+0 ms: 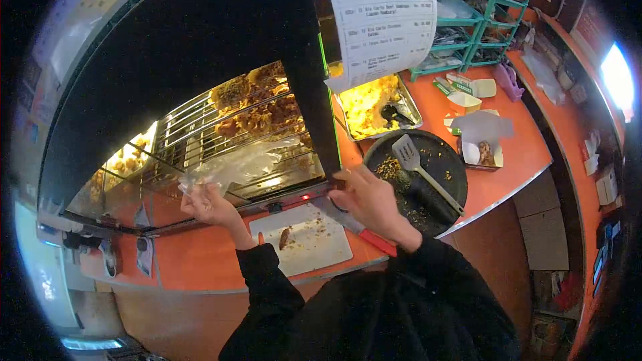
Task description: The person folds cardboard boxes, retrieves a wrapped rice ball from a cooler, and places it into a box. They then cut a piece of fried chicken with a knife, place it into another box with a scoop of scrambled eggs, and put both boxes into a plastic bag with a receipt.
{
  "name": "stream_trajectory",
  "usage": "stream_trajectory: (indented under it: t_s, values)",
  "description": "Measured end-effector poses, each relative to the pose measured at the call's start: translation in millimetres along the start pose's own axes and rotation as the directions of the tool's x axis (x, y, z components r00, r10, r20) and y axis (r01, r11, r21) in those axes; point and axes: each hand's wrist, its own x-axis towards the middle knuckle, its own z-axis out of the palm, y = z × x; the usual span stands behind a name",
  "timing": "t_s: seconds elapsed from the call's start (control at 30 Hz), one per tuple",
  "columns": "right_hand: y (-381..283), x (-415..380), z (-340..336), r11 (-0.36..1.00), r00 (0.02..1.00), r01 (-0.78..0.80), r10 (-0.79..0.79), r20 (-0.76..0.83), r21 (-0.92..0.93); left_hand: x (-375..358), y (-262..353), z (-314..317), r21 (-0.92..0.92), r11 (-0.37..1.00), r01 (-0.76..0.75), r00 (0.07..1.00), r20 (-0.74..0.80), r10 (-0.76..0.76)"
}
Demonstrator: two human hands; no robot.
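Observation:
My left hand (208,204) is closed, its fingers pinching one end of a thin, clear plastic piece (247,162), crumpled like a bag or glove. The plastic stretches right across the front of a lit warming cabinet (287,203), where fried chicken (257,103) lies on a wire rack. My right hand (374,204) hovers by the cabinet's right corner with its fingers curved and apart, nothing visible in them. Beneath it lies a knife with a red handle (378,242), partly hidden, beside a white cutting board (324,247) strewn with crumbs and a brown scrap.
A spatula (422,170) rests across a black round pan (381,150) with crumbs. Behind it stands a metal tray (418,120) of yellow food with black tongs. Open food boxes (491,160) sit on the orange counter. A printed order slip (384,20) hangs in front; green racks (491,20) stand behind.

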Motion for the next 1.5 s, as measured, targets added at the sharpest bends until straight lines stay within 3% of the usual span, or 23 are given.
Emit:
stream_trajectory:
  t_s: [0.03,0.1,0.2,0.23,0.33,0.47,0.5,0.6,0.7,0.83,0.9,1.1,1.17,1.27,1.33,1.4,1.47,1.5]
  values:
    - [11,-11,-8,0.994,0.996,-0.081,0.083,0.029,-0.068,-2,0,3,-0.019,0.999,0.050,0.999,-0.003,-0.051]
    - [39,-30,-21,0.975,0.973,-0.223,0.222,0.064,0.003,-5,3,8,-0.051,0.987,0.154,0.988,-0.014,-0.155]
    - [80,-53,-40,0.957,0.954,-0.292,0.291,0.068,0.006,-16,25,12,-0.041,0.994,0.105,0.994,0.031,-0.104]
    - [91,-57,-46,0.952,0.950,-0.305,0.304,0.072,0.000,-25,17,18,-0.264,0.945,0.192,0.981,0.064,-0.181]
    - [121,-58,-66,0.936,0.929,-0.352,0.349,0.124,0.009,-37,64,27,-0.457,0.861,0.221,0.975,0.094,-0.200]
    - [163,-48,-93,0.965,0.955,-0.258,0.263,0.134,-0.056,-58,94,40,-0.286,0.928,0.240,0.971,0.089,-0.224]
    - [176,-47,-98,0.967,0.959,-0.247,0.252,0.128,-0.055,-61,113,44,-0.400,0.867,0.297,0.955,0.107,-0.278]
    - [209,-45,-119,0.962,0.950,-0.261,0.270,0.155,-0.076,-84,111,55,-0.290,0.915,0.281,0.959,0.113,-0.259]
    - [247,-49,-137,0.980,0.969,-0.181,0.191,0.158,-0.077,-92,145,64,-0.314,0.902,0.297,0.955,0.089,-0.283]
    - [282,-52,-156,0.951,0.912,-0.300,0.309,0.269,-0.074,-112,167,75,-0.381,0.861,0.337,0.935,0.029,-0.353]
    - [305,-54,-158,0.953,0.902,-0.297,0.298,0.311,-0.053,-121,172,78,-0.417,0.853,0.314,0.945,0.047,-0.325]
    - [315,-45,-158,0.959,0.885,-0.282,0.252,0.391,0.020,-128,185,80,-0.411,0.822,0.395,0.902,0.005,-0.431]
    - [311,-40,-156,0.978,0.910,-0.204,0.174,0.376,0.040,-128,183,74,-0.351,0.868,0.351,0.921,-0.035,-0.387]
    - [327,-37,-140,0.937,0.896,-0.335,0.282,0.344,0.104,-132,188,61,-0.157,0.948,0.278,0.947,-0.121,-0.298]
    - [336,-23,-133,0.886,0.812,-0.357,0.451,0.372,-0.294,-119,203,51,-0.143,0.963,0.228,0.964,-0.106,-0.244]
    - [361,-8,-111,0.844,0.789,-0.471,0.533,0.307,-0.254,-93,214,47,-0.182,0.976,0.120,0.992,0.067,-0.109]
    - [364,13,-96,0.971,0.984,-0.093,0.123,0.127,-0.218,-67,243,61,-0.441,0.896,0.053,0.998,-0.007,-0.063]
    - [377,30,-85,0.960,0.970,-0.134,0.177,0.165,-0.245,-55,256,64,-0.476,0.879,0.022,1.000,0.007,-0.021]
